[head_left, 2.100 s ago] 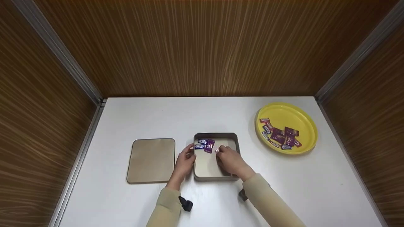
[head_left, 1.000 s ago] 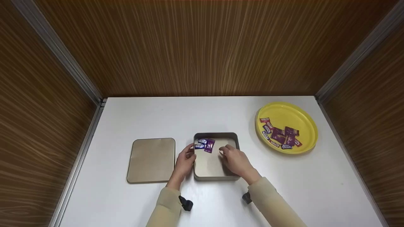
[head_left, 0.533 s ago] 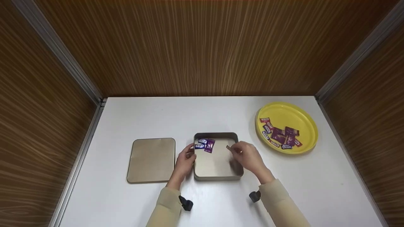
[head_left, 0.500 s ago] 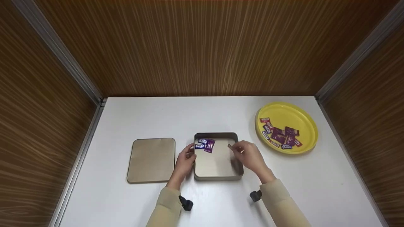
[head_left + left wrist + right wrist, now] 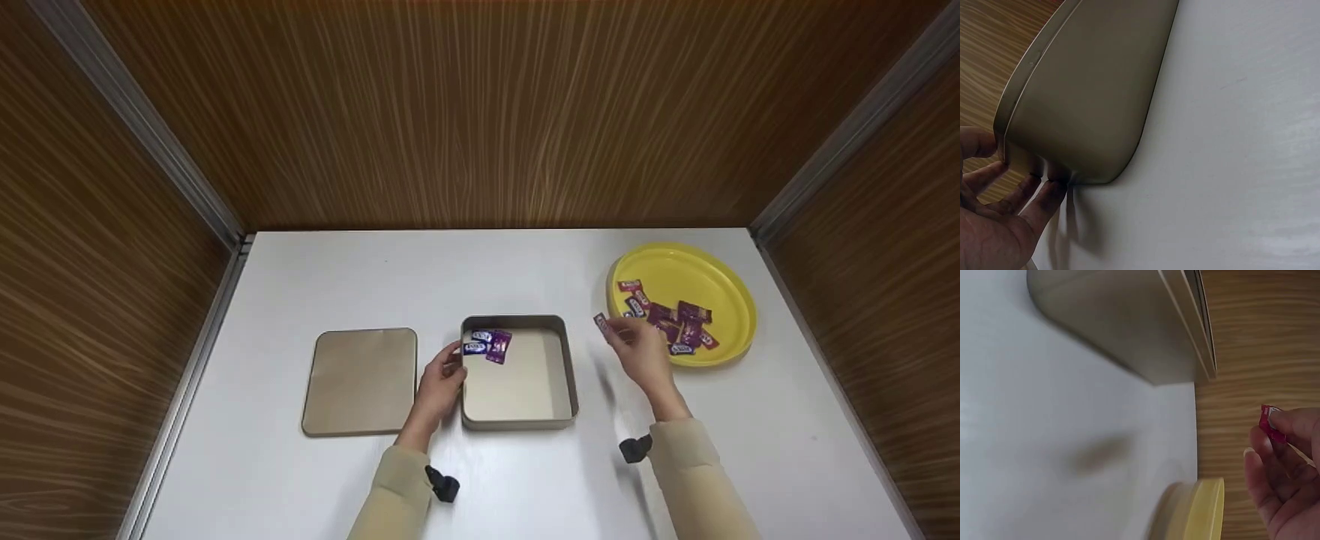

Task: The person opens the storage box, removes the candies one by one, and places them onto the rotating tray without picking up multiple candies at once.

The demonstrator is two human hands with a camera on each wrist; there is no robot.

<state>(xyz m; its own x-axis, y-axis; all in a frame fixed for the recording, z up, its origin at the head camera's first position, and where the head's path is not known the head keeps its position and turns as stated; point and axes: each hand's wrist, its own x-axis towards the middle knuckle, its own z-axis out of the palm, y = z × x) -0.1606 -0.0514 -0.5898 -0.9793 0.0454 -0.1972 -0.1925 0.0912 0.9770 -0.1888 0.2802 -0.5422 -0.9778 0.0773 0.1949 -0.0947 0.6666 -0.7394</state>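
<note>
A rectangular gold-brown tin (image 5: 517, 424) stands uncovered on the table. In its far left corner lie two blue-wrapped candies (image 5: 475, 348) and one larger purple packet (image 5: 498, 347). My left hand (image 5: 437, 388) is at the tin's left side, its fingertips touching the outer wall and rim; the left wrist view shows those fingers (image 5: 1044, 203) on the wall. My right hand (image 5: 643, 354) pinches a small red-pink wrapped candy (image 5: 602, 324) between thumb and finger, raised above the table between tin and plate. The right wrist view also shows this candy (image 5: 1270, 424).
A round yellow plate (image 5: 701, 274) at the right holds several red, blue and purple wrapped candies (image 5: 691, 332), partly hidden by my right hand. The tin's flat lid (image 5: 360, 382) lies left of my left hand. Wood-patterned panels (image 5: 480, 112) enclose the white table.
My right hand has lifted the red-pink candy out of the tin and carried it right, to the plate's near left edge. My left hand stays at the tin's side.
</note>
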